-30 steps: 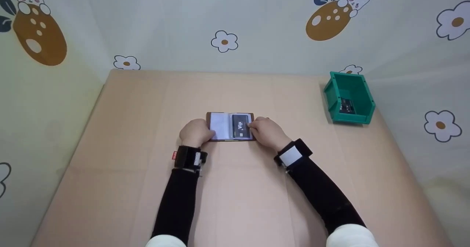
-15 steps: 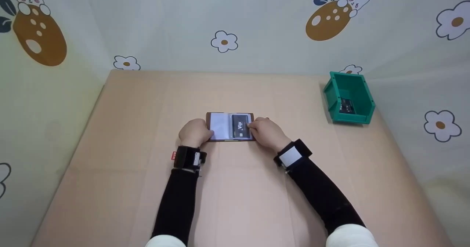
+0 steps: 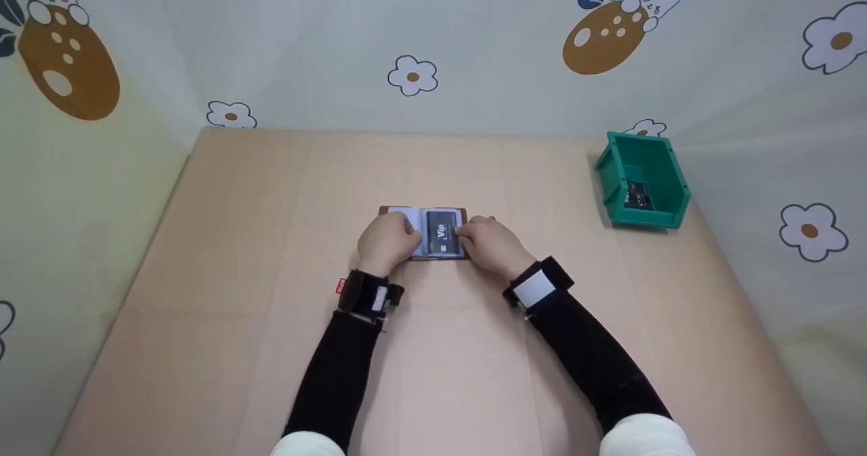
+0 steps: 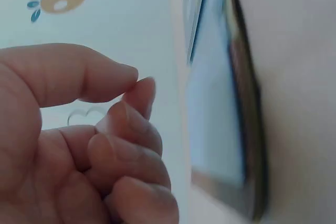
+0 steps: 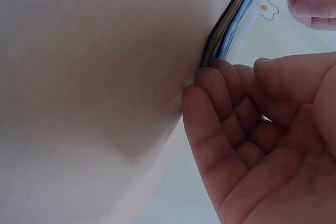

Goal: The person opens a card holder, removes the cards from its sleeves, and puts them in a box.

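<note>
A card holder [image 3: 414, 247] with a brown cover lies spread on the table, pale clear sleeves inside. A dark card marked "Vip" [image 3: 441, 229] sits in its right-hand sleeve. Over the left-hand page hovers my left hand [image 3: 389, 242]; its thumb and index fingertips meet, fingers curled, with nothing seen between them. In the left wrist view a gap shows between that hand [image 4: 94, 140] and the holder [image 4: 215, 108]. My right hand [image 3: 496, 244] grips the holder's right edge, thumb over the sleeve. The right wrist view shows its curled fingers [image 5: 212, 95] against the cover's edge.
A green open-front bin [image 3: 643, 178] stands at the table's back right corner, with dark cards [image 3: 637, 196] in it. Patterned cloth walls [image 3: 325, 49] rise behind the table [image 3: 271, 192] and at its sides.
My left hand has left the holder's left edge and moved right, over the left-hand page. The right hand stays at the right edge, and the holder has hardly moved.
</note>
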`<state>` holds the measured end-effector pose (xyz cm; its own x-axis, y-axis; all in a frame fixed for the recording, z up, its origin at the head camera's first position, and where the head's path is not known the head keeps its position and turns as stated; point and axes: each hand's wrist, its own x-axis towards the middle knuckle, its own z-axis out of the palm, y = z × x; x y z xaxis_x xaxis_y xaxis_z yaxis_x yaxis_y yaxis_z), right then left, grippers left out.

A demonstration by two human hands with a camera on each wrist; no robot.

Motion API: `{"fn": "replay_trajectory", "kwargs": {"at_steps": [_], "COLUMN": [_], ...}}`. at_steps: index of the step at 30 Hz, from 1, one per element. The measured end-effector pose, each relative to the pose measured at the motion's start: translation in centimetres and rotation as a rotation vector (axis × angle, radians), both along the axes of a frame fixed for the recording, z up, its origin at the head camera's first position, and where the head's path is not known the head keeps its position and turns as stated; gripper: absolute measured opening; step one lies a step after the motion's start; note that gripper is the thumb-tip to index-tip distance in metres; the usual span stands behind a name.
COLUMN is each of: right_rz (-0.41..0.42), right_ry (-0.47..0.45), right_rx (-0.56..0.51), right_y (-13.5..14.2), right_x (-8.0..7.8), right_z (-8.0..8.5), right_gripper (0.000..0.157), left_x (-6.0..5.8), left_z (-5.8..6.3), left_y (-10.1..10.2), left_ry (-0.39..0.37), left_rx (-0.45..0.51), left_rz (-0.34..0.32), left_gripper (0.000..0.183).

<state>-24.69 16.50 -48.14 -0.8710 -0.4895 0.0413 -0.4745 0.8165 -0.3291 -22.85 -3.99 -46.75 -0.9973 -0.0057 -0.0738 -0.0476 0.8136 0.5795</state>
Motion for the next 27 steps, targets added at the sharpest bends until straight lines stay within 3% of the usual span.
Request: {"fn": "replay_trajectory", "kwargs": {"at_steps": [7,11,15,27], "right_rz": [-0.011,-0.005,-0.016,0.020], "right_ry": [-0.011,-0.013,-0.028,0.010], "right_rx": [-0.015,-0.004,0.003,0.045], "right_y": [0.0,0.0,-0.1,-0.1], "right_x": [0.0,0.0,0.1,0.1], "right_z": [-0.1,0.0,0.2,0.0], "right_gripper": [0.022,0.023,0.024,0.024], "left_x": [0.0,-0.1,-0.2,-0.7], "left_z": [-0.8,-1.1,-1.2,-1.1], "left_y": [1.3,1.7,1.9,2.1], "left_ry": [-0.038,-0.036,-0.048,-0.117], "left_rx": [0.005,0.005,-0.012,0.010], "left_rz": [-0.034,-0.043,-0.037,-0.006], "left_gripper": [0.013,0.023,0.032,0.026]}}
